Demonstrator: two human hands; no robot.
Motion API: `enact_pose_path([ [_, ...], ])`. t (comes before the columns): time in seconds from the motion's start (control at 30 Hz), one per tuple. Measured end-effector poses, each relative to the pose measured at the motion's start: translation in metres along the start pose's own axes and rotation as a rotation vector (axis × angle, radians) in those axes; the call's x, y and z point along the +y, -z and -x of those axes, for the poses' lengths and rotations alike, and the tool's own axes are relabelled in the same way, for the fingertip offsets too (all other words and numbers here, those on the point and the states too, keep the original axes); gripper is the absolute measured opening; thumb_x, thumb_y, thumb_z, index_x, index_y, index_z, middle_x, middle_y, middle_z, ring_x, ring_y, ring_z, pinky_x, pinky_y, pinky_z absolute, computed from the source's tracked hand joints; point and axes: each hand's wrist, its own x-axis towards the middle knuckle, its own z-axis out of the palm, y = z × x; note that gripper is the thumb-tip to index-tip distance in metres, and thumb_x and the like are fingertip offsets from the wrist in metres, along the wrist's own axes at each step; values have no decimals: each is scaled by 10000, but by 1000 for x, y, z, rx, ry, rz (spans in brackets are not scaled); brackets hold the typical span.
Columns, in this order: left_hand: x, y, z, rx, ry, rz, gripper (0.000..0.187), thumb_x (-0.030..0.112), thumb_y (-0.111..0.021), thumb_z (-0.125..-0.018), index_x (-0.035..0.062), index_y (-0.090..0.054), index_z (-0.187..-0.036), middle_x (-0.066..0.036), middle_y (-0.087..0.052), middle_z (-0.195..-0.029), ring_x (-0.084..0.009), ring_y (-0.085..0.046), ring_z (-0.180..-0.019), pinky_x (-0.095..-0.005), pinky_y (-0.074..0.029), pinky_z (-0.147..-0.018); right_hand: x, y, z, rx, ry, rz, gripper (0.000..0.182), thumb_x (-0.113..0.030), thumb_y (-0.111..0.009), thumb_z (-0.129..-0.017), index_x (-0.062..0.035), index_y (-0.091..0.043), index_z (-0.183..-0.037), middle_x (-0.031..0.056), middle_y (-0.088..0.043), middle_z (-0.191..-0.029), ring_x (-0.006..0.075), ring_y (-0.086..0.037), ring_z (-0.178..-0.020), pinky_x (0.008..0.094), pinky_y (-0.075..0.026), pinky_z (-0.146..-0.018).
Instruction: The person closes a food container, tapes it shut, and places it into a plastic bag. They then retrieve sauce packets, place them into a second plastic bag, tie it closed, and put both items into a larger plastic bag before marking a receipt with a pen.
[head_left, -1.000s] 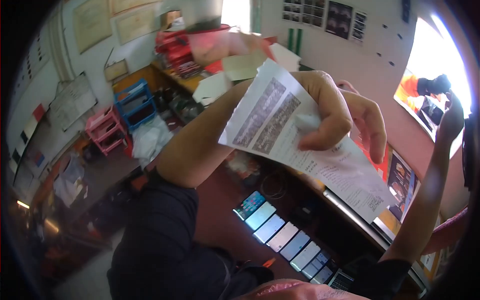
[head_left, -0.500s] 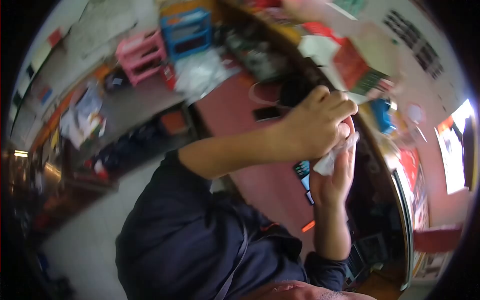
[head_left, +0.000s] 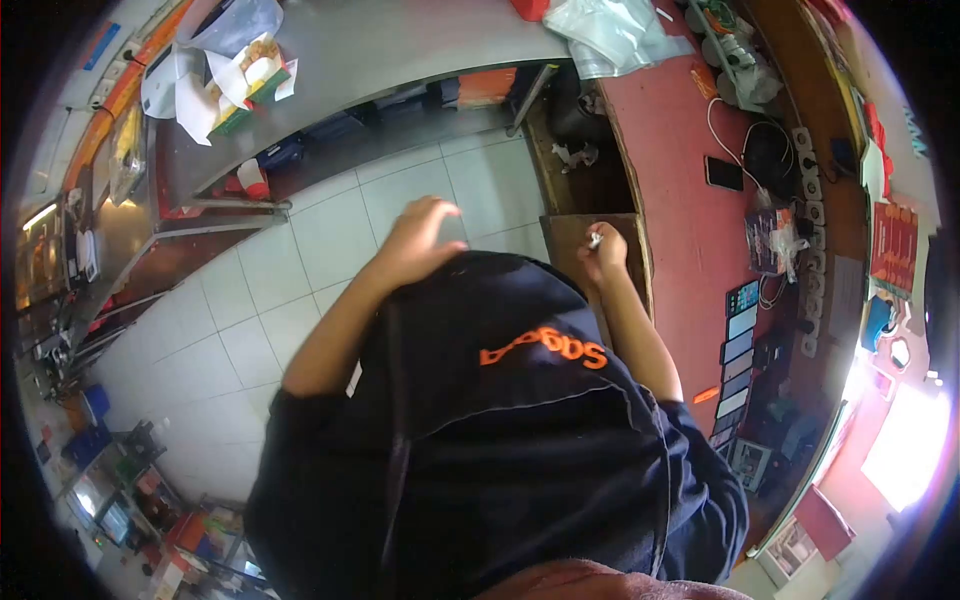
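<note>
- Right hand (head_left: 612,262) is clenched around a small white wad (head_left: 595,241), seemingly paper; it looks already crumpled but not let go.
- Wad and fist are near the edge of the red tabletop (head_left: 680,230).
- Left hand (head_left: 408,243) is open, nothing visible in it, beside the dark apron (head_left: 500,425).
- Phones (head_left: 737,365) lie in a row on the tabletop, beside an orange object (head_left: 706,395).

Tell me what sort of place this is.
Probably the working side of a takeaway food shop: an open box of food sits on a metal worktable, a row of phones lines the red counter, and the person wears a dark apron with orange lettering.
</note>
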Motion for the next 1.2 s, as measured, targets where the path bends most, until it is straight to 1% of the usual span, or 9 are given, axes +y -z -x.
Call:
enact_pose_path([
  [0.23,-96,37,75,183,571,134,436,240,-709,-844,37,-516,-1179,-130,-576,-1157,-256,-541,-1117,-382,-430,-934,36,-66,-98,308,35,1115,584,-571,-704,-803,-17,-554,-694,64,-624,-657,240,-577,-569,375,-450,-509],
  [0.3,-109,46,93,205,680,199,412,219,-703,-852,25,-522,-1166,-137,-579,-1132,-266,-545,-1086,-381,-431,-932,45,-54,-161,456,233,847,590,-602,-696,-792,-42,-565,-659,58,-587,-586,231,-547,-534,396,-424,-478],
  [0.37,-141,46,134,245,783,244,396,220,-685,-873,8,-519,-1163,-137,-578,-1111,-271,-549,-1056,-383,-436,-928,-8,-42,-232,339,209,543,586,-607,-553,-876,-67,-580,-1101,92,-650,-886,270,-635,-757,448,-508,-656],
  [0.43,-169,61,182,332,895,306,384,233,-652,-906,14,-505,-1187,-119,-574,-1099,-250,-544,-1056,-373,-435,-925,-64,-95,-236,198,330,-852,858,-709,-482,-851,-71,-345,-1408,169,-456,-1385,367,-500,-1218,541,-481,-927],
  [0.53,-192,97,254,427,1182,312,340,220,-589,-951,24,-488,-1210,-85,-565,-1068,-208,-539,-1042,-326,-441,-891,-41,-152,-257,409,373,-899,1018,-753,-410,-838,-55,-123,-1520,190,-169,-1548,375,-193,-1427,580,-313,-1092],
  [0.73,-184,182,276,841,1210,294,300,198,-590,-946,34,-527,-1188,-87,-576,-1137,-191,-541,-1062,-326,-442,-839,144,-320,-257,-60,-392,1039,554,-343,-623,-853,-106,-490,-1336,131,-640,-1065,286,-616,-1004,448,-500,-890],
  [0.83,-165,238,265,999,886,-27,273,146,-615,-918,29,-564,-1159,-120,-594,-1168,-226,-554,-1055,-350,-445,-835,272,-421,-281,-1022,87,1999,603,-464,-738,-736,-136,-614,-1226,144,-637,-1186,326,-577,-1118,432,-460,-946],
  [0.93,-131,325,298,1083,693,-465,273,51,-671,-823,34,-616,-1090,-167,-604,-1169,-316,-560,-1071,-401,-451,-872,334,-535,-262,-1441,577,2025,569,-490,-570,-883,-104,-556,-1302,184,-590,-1265,355,-541,-1177,429,-417,-1019],
  [1.2,89,456,514,1255,427,-1315,326,178,-682,-852,191,-527,-1139,-117,-664,-1060,-315,-627,-914,-429,-488,-702,480,-749,-210,-1438,477,2555,396,-324,-531,-935,-39,-594,-1204,164,-647,-1088,290,-629,-994,450,-488,-875],
])
